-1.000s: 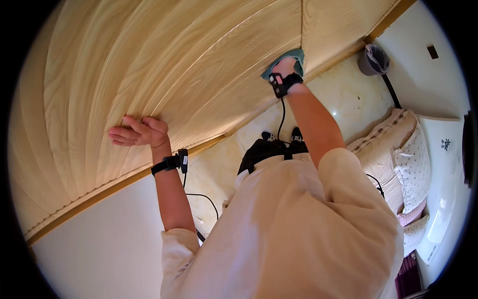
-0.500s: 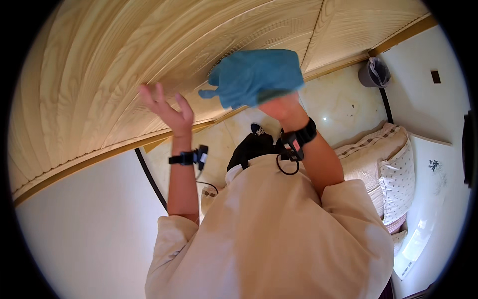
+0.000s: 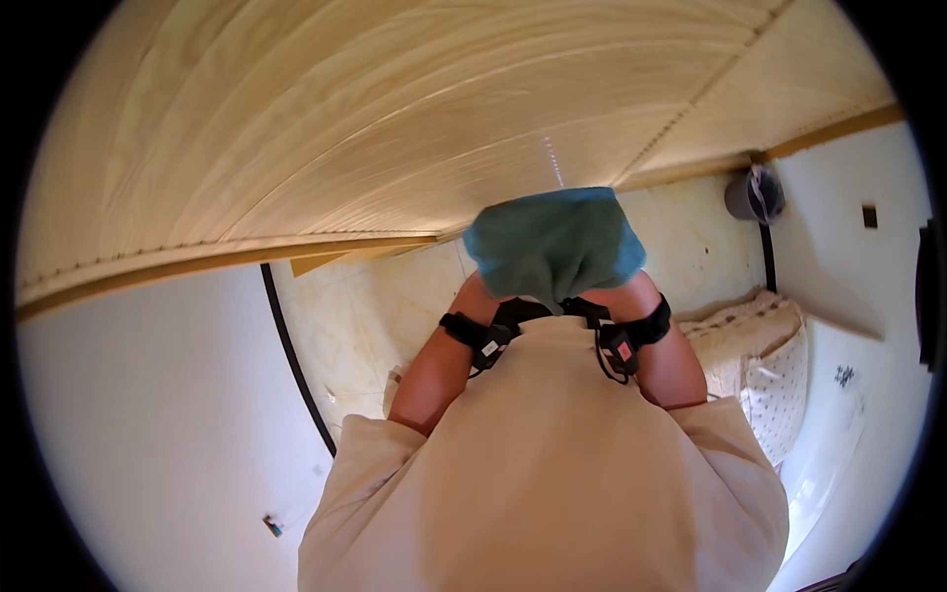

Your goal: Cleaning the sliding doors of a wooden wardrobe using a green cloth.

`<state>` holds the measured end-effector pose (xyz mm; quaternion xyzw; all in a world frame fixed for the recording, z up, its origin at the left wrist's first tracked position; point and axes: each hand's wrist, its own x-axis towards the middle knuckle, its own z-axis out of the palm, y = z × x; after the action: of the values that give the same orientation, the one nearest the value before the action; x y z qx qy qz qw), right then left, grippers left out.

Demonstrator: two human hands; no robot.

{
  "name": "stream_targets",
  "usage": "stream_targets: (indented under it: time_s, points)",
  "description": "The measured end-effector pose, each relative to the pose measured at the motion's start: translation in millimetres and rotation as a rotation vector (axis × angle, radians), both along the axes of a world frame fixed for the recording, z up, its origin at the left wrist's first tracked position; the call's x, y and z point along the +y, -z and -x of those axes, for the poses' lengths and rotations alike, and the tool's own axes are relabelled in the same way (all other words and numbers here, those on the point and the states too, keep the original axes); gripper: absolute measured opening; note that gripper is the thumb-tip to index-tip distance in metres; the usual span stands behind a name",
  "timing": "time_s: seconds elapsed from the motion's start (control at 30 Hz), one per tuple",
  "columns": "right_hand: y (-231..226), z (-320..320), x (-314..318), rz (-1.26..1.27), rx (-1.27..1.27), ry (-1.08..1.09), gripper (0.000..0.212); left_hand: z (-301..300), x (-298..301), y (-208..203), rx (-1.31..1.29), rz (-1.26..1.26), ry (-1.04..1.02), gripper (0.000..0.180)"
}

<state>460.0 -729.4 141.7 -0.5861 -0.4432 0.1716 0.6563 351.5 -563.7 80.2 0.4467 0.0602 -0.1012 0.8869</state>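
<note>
A blue-green cloth (image 3: 554, 242) is held up in front of the chest, right under the pale wooden ceiling (image 3: 395, 109). It is bunched up in a soft lump. Both hands are hidden behind it. The left hand (image 3: 490, 288) and the right hand (image 3: 623, 286) are tucked in at the cloth's lower edge, so only the wrists can be seen. It looks as if the cloth is gripped by both hands, but how far the fingers are closed cannot be told. A black band (image 3: 472, 332) is worn on the left wrist, and another black band (image 3: 639, 328) on the right wrist. A beige shirt (image 3: 552, 464) fills the bottom of the view.

A white wall (image 3: 148, 424) is seen on the left, with a black cable (image 3: 296, 365) running down it. A patterned pillow (image 3: 760, 375) lies far below on the right. A small grey holder (image 3: 755, 195) is fixed high on the wall.

Some things could go wrong. The cloth could be dropped if the grip is loose, because it is held in a lump. Balance could be lost, since the floor seems far below. The cable could be snagged by an arm.
</note>
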Motion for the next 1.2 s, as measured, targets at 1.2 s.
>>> stream_targets:
  time_s: [1.2]
  points:
    - [-47.2,104.5,195.6,0.285,0.877,-0.06,0.049,203.7,245.0,86.9,-0.216,0.228,-0.863,0.047]
